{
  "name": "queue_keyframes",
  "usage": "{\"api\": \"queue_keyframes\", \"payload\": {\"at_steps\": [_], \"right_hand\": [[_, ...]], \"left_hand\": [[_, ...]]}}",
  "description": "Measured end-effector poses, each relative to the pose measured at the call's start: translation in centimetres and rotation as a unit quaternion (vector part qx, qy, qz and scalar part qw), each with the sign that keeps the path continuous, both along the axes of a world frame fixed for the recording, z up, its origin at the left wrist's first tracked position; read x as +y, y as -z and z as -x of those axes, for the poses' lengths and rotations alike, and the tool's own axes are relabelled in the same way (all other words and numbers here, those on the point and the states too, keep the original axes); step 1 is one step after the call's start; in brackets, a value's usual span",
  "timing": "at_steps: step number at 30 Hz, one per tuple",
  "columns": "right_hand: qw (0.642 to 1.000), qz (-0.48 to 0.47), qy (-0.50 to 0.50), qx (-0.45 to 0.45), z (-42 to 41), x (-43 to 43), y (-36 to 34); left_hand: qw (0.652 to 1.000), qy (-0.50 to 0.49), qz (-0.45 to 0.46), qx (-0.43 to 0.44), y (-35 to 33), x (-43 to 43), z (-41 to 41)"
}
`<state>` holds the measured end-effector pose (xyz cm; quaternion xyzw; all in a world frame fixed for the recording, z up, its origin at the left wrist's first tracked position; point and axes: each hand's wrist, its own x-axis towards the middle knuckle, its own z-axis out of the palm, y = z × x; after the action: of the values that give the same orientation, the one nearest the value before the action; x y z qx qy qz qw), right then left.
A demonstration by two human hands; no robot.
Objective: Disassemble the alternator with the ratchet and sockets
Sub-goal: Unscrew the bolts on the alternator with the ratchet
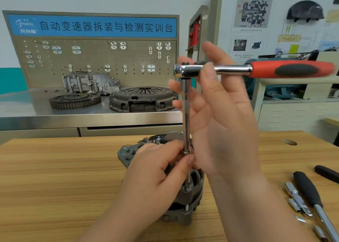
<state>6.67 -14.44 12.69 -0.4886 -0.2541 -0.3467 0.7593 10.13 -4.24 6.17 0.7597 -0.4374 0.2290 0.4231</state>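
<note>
The grey alternator (185, 203) stands on the wooden table (55, 177), close in front of me. A ratchet (256, 70) with a red and black handle sits level on top of a long chrome extension bar (186, 116), which stands upright with its lower end on a through bolt of the alternator. My left hand (156, 170) rests on the alternator and pinches the bar's lower end between thumb and fingers. My right hand (216, 116) is raised beside the bar, thumb and fingertips pinching the ratchet head, the other fingers spread.
Loose sockets (297, 201) and black-handled tools (310, 192) lie at the table's right. Behind the table, a steel bench (36, 111) carries a flywheel (75, 100), a clutch cover (143, 99) and an aluminium housing (88, 83) under a pegboard.
</note>
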Motion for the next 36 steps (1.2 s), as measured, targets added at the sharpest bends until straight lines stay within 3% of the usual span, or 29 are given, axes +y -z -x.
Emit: {"api": "queue_keyframes", "payload": {"at_steps": [4,14,21,30,36], "right_hand": [[0.998,0.004,0.060,-0.026,-0.04,0.04,-0.03],[0.997,-0.028,-0.063,0.029,0.02,-0.68,-0.12],[0.995,0.036,0.071,-0.059,0.13,0.26,-0.06],[0.994,-0.049,-0.082,0.056,-0.24,-0.58,-0.10],[0.997,0.032,0.055,-0.044,-0.01,0.11,0.03]], "left_hand": [[1.000,-0.003,0.001,-0.007,-0.19,-0.06,0.22],[0.999,0.023,0.000,-0.034,-0.28,-0.02,0.36],[1.000,0.004,0.007,-0.004,-0.13,0.00,0.12],[0.999,0.013,0.006,-0.036,-0.19,-0.10,0.07],[1.000,-0.001,0.006,0.006,0.02,-0.03,-0.10]]}}
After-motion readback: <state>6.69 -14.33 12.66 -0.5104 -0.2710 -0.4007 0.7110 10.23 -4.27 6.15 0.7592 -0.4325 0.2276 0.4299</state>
